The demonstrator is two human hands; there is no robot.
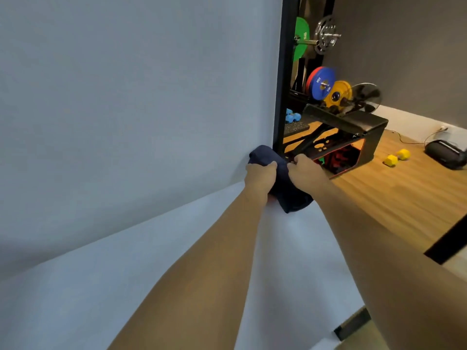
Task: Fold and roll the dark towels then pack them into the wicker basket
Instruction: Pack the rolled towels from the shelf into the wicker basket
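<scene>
A rolled dark navy towel (285, 188) lies on the white sheet-covered surface (177, 261), at its far edge against the white backdrop. My left hand (260, 176) grips the roll from the left, fingers curled over its top. My right hand (307, 169) grips it from the right. Both forearms stretch forward from the bottom of the view. The wicker basket is out of sight.
A white backdrop (139, 97) on a black frame (284, 84) rises behind the surface. Beyond it stand a weight rack with coloured plates (326, 84), a black bench (353, 122), two yellow dumbbells (396, 157) and a black device (447, 152) on the wooden floor.
</scene>
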